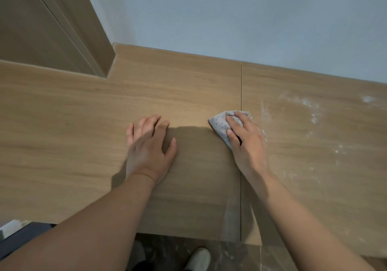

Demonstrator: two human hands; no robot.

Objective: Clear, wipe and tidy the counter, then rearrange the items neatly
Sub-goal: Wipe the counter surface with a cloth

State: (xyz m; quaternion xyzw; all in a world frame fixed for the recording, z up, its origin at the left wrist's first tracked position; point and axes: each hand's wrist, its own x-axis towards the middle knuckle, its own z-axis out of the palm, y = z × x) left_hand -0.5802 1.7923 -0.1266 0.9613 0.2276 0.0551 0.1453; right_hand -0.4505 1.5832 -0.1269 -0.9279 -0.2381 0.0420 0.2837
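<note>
Left hand (146, 147) rests splayed on worktop (62, 113); right hand (245, 138) grips speckled cloth (219, 124); white powder (314, 120), possibly flour, unwiped rightward; rearranging pending.

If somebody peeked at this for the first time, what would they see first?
Most likely the right hand gripping a speckled cloth on the middle of the wooden counter, right by a thin seam. Next, the white powder smeared over the counter's right side, beyond the cloth. The left hand rests spread open just left of the cloth.
</note>
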